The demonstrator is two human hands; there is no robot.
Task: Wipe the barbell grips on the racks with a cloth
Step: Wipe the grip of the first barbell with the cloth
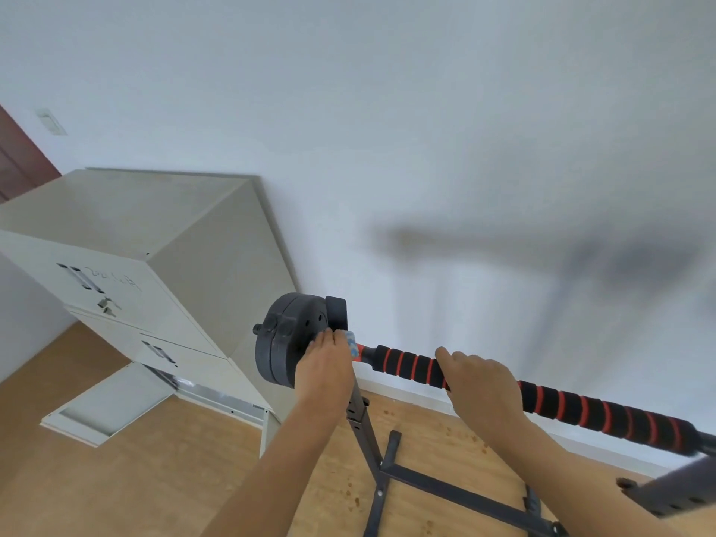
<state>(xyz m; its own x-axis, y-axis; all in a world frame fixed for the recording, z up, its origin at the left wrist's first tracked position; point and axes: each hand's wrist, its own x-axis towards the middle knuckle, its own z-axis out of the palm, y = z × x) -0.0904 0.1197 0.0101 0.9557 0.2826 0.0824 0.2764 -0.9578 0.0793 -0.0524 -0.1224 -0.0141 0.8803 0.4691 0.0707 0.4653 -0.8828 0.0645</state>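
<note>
— Holding the cloth (350, 343) bunched in the left hand (323, 368), curled on the barbell (542, 401) beside the weight plate (283, 339)?
— Yes; right hand (482, 385) wraps the foam. The bar looks heavy and stiff, racked on the stand (358, 412); the foam is soft, so squeeze and slide.

Looks like a spare room in a home or small office, fitted out as a makeshift gym. Plain white wall (426, 110), light wooden floor (116, 478), a dark red-brown door (19, 157) at the left edge. Beige metal filing cabinet (155, 246) in the corner, beside a black-and-red foam-gripped barbell (581, 408) on a dark steel rack (387, 470).
</note>
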